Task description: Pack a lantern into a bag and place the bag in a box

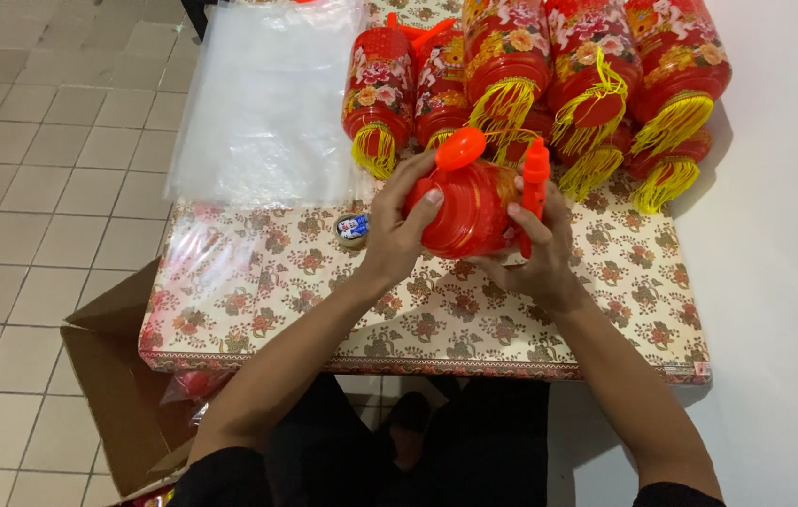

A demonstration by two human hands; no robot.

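1. A red plastic lantern (469, 208) is held just above the middle of the worktop (258, 282), between both hands, with its round orange cap (461, 147) on top and tilted toward the left.
2. The left hand (399, 221) wraps the lantern's left side, fingers curled over the body and thumb near the cap, so it is clasped on the lantern.
3. The right hand (535, 249) cups the lantern's right side and also pins a red-orange handle stick (534, 183) upright against it; whether the stick is already joined to the lantern cannot be told.
4. Judging by its plain body, this lantern looks unfinished: it shows no yellow tassel and no flowered wrap.
5. Behind it, at the far edge of the worktop, a cluster of finished lanterns (549, 75) with flower prints and yellow fringes lies touching one another, which suggests much of the batch is done.
6. A stack of clear plastic bags (267, 103) lies at the far left, none seen around a lantern.
7. A small round tin (352, 227) sits just left of the left hand.
8. An open cardboard box (117, 385) stands on the tiled floor (32, 141), below the near left corner.
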